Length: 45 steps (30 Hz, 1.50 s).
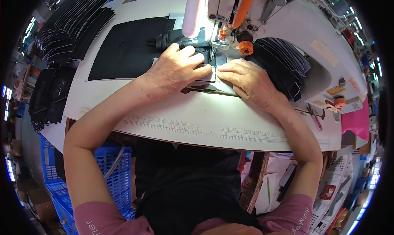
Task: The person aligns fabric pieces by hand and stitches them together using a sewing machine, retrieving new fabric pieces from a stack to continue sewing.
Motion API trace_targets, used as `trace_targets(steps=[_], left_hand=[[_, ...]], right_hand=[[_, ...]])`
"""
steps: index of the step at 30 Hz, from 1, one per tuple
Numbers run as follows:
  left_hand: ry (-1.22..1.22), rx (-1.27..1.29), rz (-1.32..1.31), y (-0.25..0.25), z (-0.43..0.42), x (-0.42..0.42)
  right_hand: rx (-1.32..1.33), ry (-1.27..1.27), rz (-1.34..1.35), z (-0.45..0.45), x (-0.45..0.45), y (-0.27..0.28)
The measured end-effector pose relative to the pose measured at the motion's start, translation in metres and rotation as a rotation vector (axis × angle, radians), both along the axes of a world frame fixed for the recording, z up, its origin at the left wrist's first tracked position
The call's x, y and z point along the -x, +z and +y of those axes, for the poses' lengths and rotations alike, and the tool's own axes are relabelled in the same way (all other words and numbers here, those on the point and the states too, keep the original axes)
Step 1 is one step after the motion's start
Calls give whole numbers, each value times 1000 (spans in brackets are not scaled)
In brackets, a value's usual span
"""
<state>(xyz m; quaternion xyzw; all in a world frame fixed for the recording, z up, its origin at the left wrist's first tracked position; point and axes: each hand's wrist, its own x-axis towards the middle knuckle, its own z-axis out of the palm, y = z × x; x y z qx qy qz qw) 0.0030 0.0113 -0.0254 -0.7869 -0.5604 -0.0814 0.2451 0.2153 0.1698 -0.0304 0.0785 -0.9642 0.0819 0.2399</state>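
A black fabric panel (123, 50) lies flat on the white sewing table, its right end under the needle area of a sewing machine (283, 23). My left hand (174, 68) is on that end, fingers curled and pressing the cloth, with thumb and forefinger reaching toward the presser foot (213, 54). A pale grey piece (210, 75) shows beneath those fingertips. On the other side of the needle, my right hand (250, 81) has its fingers pressed together at the cloth's edge. Whatever lies under its fingertips is hidden.
Black fabric pieces (277, 64) are stacked under the machine arm. More stacks (69, 34) stand at the left. Small scissors (315, 118) lie at the right, and a printed ruler (176, 124) runs along the front. Below the table is a blue crate (117, 169).
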Motion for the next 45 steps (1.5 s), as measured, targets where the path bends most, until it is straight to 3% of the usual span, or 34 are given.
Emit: trace_targets(steps=[3,7,12,23,32,35,39,42,45], left_hand=[[-23,-4,69,-1,2,0],[-2,18,-114,-4,-1,-2],[-20,-72,-221,-13,0,-2],[27,-67,-122,-11,17,5],[-47,-204,-261,-20,20,2],[-59,-177,-300,-21,19,4],[-48,-148,-339,-23,16,6],[-37,-127,-320,-20,16,5],[-39,-110,-310,-13,16,5]], right_hand=[[76,-32,33,-1,0,0],[-76,2,10,-7,5,7],[-58,-32,-58,-12,8,12],[14,-38,-27,1,17,9],[-119,-185,-139,-2,16,12],[-262,-170,-58,-20,-7,24],[-140,-369,98,-32,-87,37],[-349,-795,291,-9,-162,32],[-370,-970,279,6,-209,25]])
